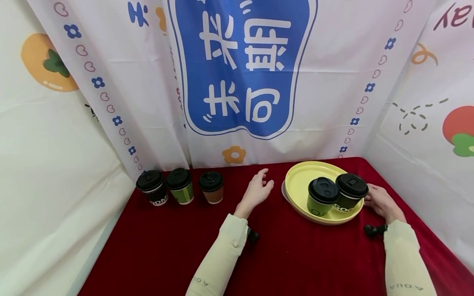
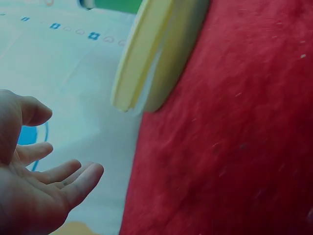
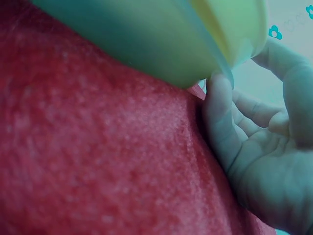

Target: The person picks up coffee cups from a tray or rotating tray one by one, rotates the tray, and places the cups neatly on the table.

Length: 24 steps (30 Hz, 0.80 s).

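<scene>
My left hand (image 1: 256,190) hovers over the red cloth, left of a yellow plate (image 1: 298,181), its fingers loosely bent and holding nothing. In the left wrist view a gap separates this hand (image 2: 44,181) from the plate's edge (image 2: 139,63). At the plate's right side, my right hand (image 1: 383,202) holds the rim. The right wrist view shows its thumb and a fingertip (image 3: 218,90) at the rim, on either side. On the plate stand a green cup (image 1: 318,206) and a black cup (image 1: 346,202), both upright with black lids. Another plate edge (image 1: 285,191) shows beneath the yellow one.
At the back left stand a black cup (image 1: 157,194), a green cup (image 1: 184,193) and a brown cup (image 1: 213,195), all with black lids. Printed white curtains (image 1: 155,123) hang behind and beside the red tablecloth (image 1: 166,246).
</scene>
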### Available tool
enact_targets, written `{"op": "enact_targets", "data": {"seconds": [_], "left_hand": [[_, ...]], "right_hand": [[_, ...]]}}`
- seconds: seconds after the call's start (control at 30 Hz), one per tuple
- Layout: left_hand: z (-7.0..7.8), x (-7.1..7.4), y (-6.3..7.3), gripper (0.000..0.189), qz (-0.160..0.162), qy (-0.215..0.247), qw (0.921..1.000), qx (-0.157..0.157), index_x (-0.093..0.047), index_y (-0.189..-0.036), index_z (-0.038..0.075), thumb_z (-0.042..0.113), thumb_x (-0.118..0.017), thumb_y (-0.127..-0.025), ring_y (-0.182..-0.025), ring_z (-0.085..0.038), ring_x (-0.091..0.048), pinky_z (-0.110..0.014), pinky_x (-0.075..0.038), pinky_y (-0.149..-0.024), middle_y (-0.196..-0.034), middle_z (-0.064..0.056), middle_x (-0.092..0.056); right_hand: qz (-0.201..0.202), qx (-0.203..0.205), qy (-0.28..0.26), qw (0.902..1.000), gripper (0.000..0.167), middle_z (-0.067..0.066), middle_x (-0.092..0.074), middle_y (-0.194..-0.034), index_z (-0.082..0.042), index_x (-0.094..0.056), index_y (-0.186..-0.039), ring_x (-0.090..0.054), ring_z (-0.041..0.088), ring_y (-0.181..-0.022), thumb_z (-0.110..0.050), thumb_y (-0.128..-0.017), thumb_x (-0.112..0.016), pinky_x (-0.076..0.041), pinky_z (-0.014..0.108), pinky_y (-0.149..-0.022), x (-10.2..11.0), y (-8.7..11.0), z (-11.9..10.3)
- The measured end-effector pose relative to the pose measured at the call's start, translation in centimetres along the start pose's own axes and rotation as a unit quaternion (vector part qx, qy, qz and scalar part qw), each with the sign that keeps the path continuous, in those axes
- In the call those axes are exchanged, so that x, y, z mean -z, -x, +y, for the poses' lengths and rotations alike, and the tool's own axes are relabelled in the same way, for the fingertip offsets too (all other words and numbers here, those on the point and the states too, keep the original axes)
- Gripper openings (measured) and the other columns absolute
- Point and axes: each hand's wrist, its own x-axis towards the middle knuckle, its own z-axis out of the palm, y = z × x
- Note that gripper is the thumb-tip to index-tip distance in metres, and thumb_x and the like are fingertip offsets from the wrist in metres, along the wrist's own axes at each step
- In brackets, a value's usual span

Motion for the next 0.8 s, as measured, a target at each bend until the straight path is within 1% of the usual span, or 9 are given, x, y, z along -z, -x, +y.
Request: {"op": "enact_targets", "data": {"seconds": [0.13, 0.33, 0.43, 0.6, 0.67, 0.8], "left_hand": [[0.0, -1.6, -0.5, 0.058, -0.012, 0.012, 0.9997, 0.017, -0.032, -0.154, 0.024, 0.035, -0.051, -0.099, -0.128, -0.027, -0.053, -0.044, -0.048, -0.102, -0.15, -0.013, -0.043], [0.2, -3.3, -1.2, 0.058, -0.014, 0.055, 0.9967, 0.058, -0.036, -0.152, 0.025, 0.039, -0.053, -0.098, -0.127, -0.025, -0.055, -0.045, -0.047, -0.102, -0.149, -0.012, -0.044], [0.0, -4.0, -1.3, 0.057, -0.013, 0.07, 0.995, 0.069, -0.038, -0.151, 0.023, 0.039, -0.054, -0.098, -0.127, -0.024, -0.055, -0.043, -0.047, -0.103, -0.148, -0.011, -0.046], [-0.8, -4.8, -1.2, 0.055, -0.013, 0.071, 0.9946, 0.075, -0.04, -0.15, 0.022, 0.039, -0.053, -0.099, -0.127, -0.025, -0.055, -0.042, -0.048, -0.102, -0.145, -0.009, -0.049], [-0.9, -4.9, -1.2, 0.056, -0.018, 0.086, 0.9933, 0.075, -0.04, -0.151, 0.019, 0.039, -0.053, -0.1, -0.126, -0.026, -0.056, -0.042, -0.049, -0.101, -0.146, -0.011, -0.049], [-0.6, -5.6, -1.2, 0.059, -0.027, 0.12, 0.9899, 0.071, -0.039, -0.151, 0.015, 0.037, -0.055, -0.099, -0.129, -0.027, -0.055, -0.04, -0.05, -0.101, -0.147, -0.014, -0.048]], "right_hand": [[0.002, -0.001, 0.005, 1.0, 0.035, -0.011, -0.063, -0.071, -0.024, -0.066, -0.077, -0.063, 0.003, -0.067, -0.016, -0.104, -0.046, -0.057, 0.025, -0.065, 0.0, 0.1, 0.0], [0.005, 0.0, 0.007, 1.0, 0.033, -0.01, -0.063, -0.071, -0.024, -0.066, -0.078, -0.062, 0.003, -0.067, -0.018, -0.104, -0.047, -0.057, 0.025, -0.065, 0.2, 0.2, 0.0], [0.007, 0.002, 0.004, 1.0, 0.031, -0.01, -0.063, -0.071, -0.023, -0.066, -0.079, -0.063, 0.004, -0.067, -0.018, -0.104, -0.048, -0.057, 0.025, -0.064, 0.3, 0.2, 0.1], [0.008, 0.001, 0.008, 0.9999, 0.03, -0.01, -0.064, -0.072, -0.023, -0.066, -0.08, -0.064, 0.004, -0.068, -0.019, -0.104, -0.048, -0.056, 0.025, -0.064, 0.2, 0.0, 0.3], [0.011, 0.0, 0.011, 0.9999, 0.031, -0.01, -0.063, -0.072, -0.023, -0.066, -0.08, -0.063, 0.004, -0.068, -0.019, -0.104, -0.048, -0.056, 0.025, -0.063, 0.1, -0.1, 0.3], [0.016, -0.005, 0.014, 0.9998, 0.031, -0.01, -0.062, -0.071, -0.024, -0.066, -0.079, -0.062, 0.004, -0.067, -0.018, -0.104, -0.048, -0.055, 0.025, -0.063, 0.1, -0.2, 0.2]]}}
